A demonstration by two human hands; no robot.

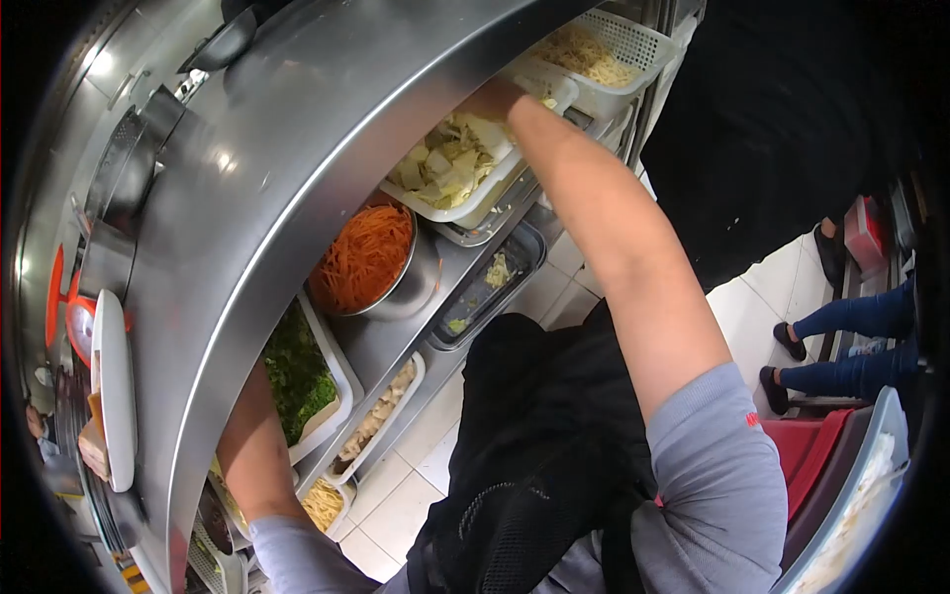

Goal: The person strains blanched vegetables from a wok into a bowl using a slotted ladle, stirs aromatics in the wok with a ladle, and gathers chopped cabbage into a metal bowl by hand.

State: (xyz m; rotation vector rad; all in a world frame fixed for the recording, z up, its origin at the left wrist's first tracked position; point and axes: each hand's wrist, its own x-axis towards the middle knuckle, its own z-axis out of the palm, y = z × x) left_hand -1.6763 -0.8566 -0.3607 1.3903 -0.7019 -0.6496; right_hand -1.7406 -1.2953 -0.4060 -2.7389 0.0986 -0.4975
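Note:
Both my forearms reach under the edge of a steel shelf [297, 188]. On the right, my arm goes into the white tray of chopped cabbage [450, 163]; only the wrist and back of my right hand [498, 99] show, and its fingers are hidden. Shelf metal covers my left hand, whose wrist is beside the tray of chopped green leaves [295, 381]. What either hand touches cannot be made out. Between the arms sits a steel bowl of shredded carrot [368, 259].
A perforated basket of pale strips [594, 54] is at the top. Lower down are a dark tray with scraps [495, 277], a tray of pale chunks [376, 416] and yellowish strips [322, 503]. Another person's legs [851, 342] show at right, near a grey-blue tub [861, 495].

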